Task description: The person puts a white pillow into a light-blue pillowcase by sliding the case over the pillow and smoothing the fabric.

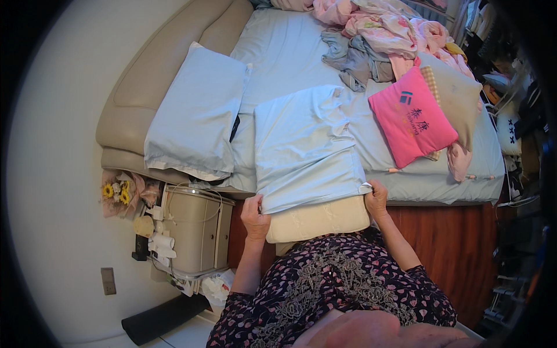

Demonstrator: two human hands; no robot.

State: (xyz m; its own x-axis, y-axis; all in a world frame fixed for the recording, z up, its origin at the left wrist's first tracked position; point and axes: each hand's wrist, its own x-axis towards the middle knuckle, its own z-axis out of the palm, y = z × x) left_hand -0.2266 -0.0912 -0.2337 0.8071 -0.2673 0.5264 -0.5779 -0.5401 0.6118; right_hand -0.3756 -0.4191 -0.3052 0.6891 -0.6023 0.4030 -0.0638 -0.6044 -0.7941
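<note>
A light blue pillowcase point(307, 148) covers most of a cream pillow point(320, 219), whose near end sticks out of the case's opening against my body. With my left hand point(256, 217) I grip the left corner of the opening. My right hand point(377, 198) pinches the opposite corner, where a bit of white lining shows. The far part of the case lies wrinkled on the bed and looks slack. To its left, a second pillow in a pale blue case point(198, 113) rests against the padded headboard point(148, 87).
A pink cushion bearing writing point(413, 117) lies right on the bed point(278, 56), over a beige cushion point(452, 95). Grey clothing point(361, 61) and a pink floral quilt point(383, 30) are heaped beyond. At left stand a nightstand point(191, 230), a sunflower bouquet point(122, 193) and a black roll point(165, 319).
</note>
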